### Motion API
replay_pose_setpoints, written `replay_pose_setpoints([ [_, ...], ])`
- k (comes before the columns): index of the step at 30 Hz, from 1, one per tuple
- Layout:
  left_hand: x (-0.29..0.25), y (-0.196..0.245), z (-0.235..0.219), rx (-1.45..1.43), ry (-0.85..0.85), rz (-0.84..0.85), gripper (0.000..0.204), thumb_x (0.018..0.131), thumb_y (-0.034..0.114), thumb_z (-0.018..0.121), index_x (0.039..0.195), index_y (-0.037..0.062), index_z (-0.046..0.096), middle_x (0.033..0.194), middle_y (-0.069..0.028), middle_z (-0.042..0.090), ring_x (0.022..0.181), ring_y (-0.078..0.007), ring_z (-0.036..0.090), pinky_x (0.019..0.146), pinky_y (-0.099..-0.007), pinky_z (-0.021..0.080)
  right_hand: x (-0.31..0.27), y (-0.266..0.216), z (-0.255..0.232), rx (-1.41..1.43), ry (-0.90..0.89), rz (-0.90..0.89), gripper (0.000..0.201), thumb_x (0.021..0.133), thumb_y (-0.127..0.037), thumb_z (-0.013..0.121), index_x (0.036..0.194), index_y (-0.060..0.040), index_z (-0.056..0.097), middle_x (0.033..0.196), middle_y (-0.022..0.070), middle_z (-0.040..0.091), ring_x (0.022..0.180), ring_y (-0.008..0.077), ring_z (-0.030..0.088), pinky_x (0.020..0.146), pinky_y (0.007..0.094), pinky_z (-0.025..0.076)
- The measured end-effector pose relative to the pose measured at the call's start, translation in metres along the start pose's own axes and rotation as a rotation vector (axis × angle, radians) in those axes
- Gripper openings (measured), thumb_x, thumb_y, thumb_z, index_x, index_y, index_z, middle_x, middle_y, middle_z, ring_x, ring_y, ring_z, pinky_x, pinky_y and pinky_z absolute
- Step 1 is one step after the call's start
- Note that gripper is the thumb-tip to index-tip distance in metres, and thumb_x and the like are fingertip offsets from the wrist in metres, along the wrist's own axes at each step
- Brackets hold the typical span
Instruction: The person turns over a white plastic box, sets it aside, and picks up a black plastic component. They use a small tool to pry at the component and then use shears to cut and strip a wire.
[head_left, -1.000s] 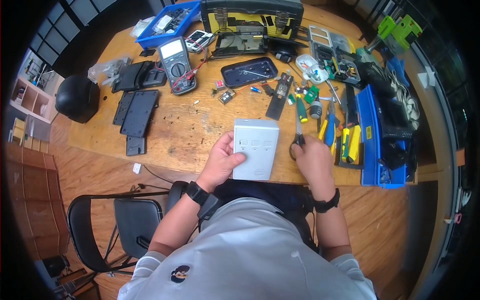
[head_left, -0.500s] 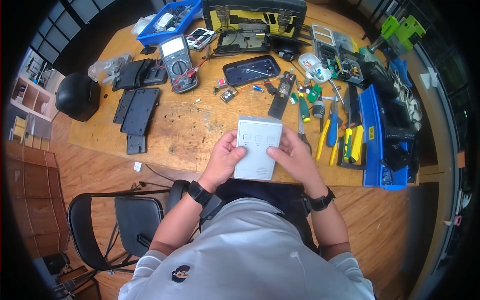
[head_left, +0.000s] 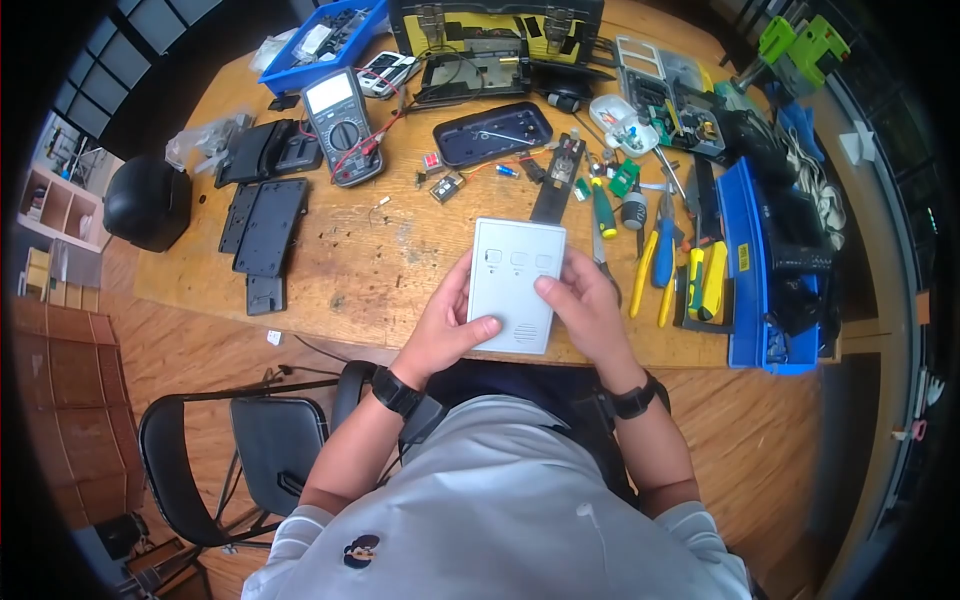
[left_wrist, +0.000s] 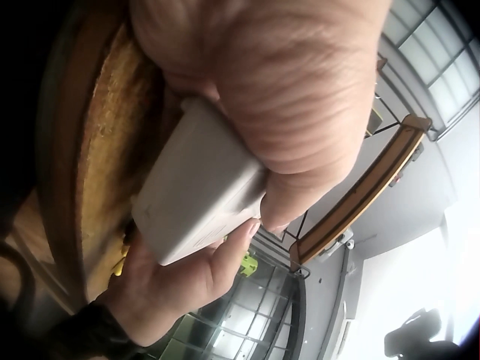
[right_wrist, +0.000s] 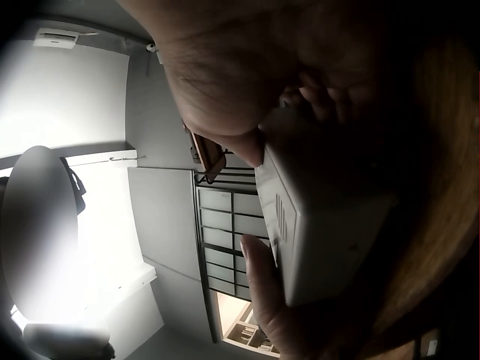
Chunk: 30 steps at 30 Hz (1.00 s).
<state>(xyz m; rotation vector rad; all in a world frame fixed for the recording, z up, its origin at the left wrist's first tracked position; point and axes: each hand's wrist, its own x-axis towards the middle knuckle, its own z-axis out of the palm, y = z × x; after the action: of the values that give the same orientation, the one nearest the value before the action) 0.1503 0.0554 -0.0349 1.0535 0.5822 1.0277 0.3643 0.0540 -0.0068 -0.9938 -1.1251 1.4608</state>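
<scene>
The left hand [head_left: 438, 325] and right hand [head_left: 594, 312] grip opposite sides of the light-grey plastic housing [head_left: 512, 297] at the counter's [head_left: 345, 275] near edge.

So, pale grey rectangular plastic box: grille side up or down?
Grille side up: the box shows three square outlines and its slotted grille to the head camera.

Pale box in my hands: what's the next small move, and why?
Probably turn the pale box over: the left hand and right hand grip its opposite sides, the face with three square outlines and a slotted grille points up, and its back is hidden from the head view.
</scene>
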Motion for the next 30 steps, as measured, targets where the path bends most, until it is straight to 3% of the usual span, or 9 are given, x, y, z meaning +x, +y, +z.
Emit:
replay_pose_setpoints([
  [6,0.000,0.002,0.002,0.026,0.013,-0.031,0.101,0.088,0.015,0.079,0.162,0.0015,0.013,0.157,-0.0154,0.038,0.142,-0.0233,0.043,0.115,-0.0373,0.037,0.000,0.003,0.001,0.006,0.016,-0.008,0.053,0.099,-0.011,0.065,0.143,0.0079,0.043,0.126,0.0168,0.065,0.115,0.0190,0.065,0.098,0.0321,0.051],
  [11,-0.002,0.001,0.004,0.090,-0.018,0.035,0.107,0.086,0.013,0.079,0.163,0.0021,0.005,0.162,-0.0180,0.030,0.149,-0.0263,0.034,0.120,-0.0389,0.027,0.001,0.010,0.000,-0.020,0.033,-0.010,0.051,0.100,-0.011,0.063,0.143,0.0086,0.043,0.125,0.0169,0.065,0.113,0.0186,0.065,0.097,0.0312,0.052],
  [18,-0.003,-0.001,-0.005,0.099,0.019,0.045,0.109,0.085,0.014,0.080,0.163,0.0006,0.004,0.163,-0.0194,0.027,0.151,-0.0274,0.030,0.122,-0.0390,0.024,0.002,0.015,0.011,-0.004,0.117,-0.049,0.050,0.102,-0.011,0.061,0.143,0.0099,0.042,0.125,0.0183,0.065,0.115,0.0192,0.065,0.097,0.0310,0.051],
  [23,-0.005,0.000,-0.009,-0.060,0.015,-0.069,0.097,0.085,0.016,0.081,0.160,-0.0019,0.022,0.157,-0.0157,0.040,0.144,-0.0238,0.041,0.119,-0.0378,0.032,0.005,0.014,0.013,0.037,0.114,-0.046,0.052,0.102,-0.011,0.061,0.144,0.0109,0.040,0.128,0.0196,0.064,0.117,0.0199,0.064,0.100,0.0322,0.050],
  [26,-0.009,0.008,-0.006,-0.042,0.111,-0.020,0.090,0.085,0.015,0.082,0.157,-0.0020,0.030,0.150,-0.0132,0.050,0.137,-0.0217,0.050,0.115,-0.0366,0.038,0.007,0.017,0.011,-0.016,0.118,-0.091,0.047,0.104,-0.013,0.058,0.143,0.0090,0.043,0.120,0.0161,0.067,0.108,0.0177,0.067,0.092,0.0297,0.054],
  [28,-0.011,0.017,-0.013,-0.081,0.160,0.031,0.087,0.084,0.014,0.082,0.155,-0.0018,0.034,0.146,-0.0125,0.053,0.134,-0.0211,0.052,0.114,-0.0366,0.039,0.005,0.019,0.002,-0.080,0.016,0.025,0.042,0.106,-0.017,0.054,0.140,0.0068,0.049,0.108,0.0118,0.068,0.093,0.0144,0.068,0.079,0.0267,0.056],
  [30,-0.019,0.033,-0.026,-0.130,0.290,0.111,0.075,0.084,0.016,0.081,0.147,-0.0010,0.044,0.135,-0.0101,0.062,0.125,-0.0197,0.059,0.111,-0.0367,0.043,0.004,0.024,0.000,-0.121,0.007,0.044,0.040,0.106,-0.018,0.053,0.138,0.0059,0.052,0.104,0.0104,0.068,0.088,0.0130,0.067,0.074,0.0259,0.055],
])
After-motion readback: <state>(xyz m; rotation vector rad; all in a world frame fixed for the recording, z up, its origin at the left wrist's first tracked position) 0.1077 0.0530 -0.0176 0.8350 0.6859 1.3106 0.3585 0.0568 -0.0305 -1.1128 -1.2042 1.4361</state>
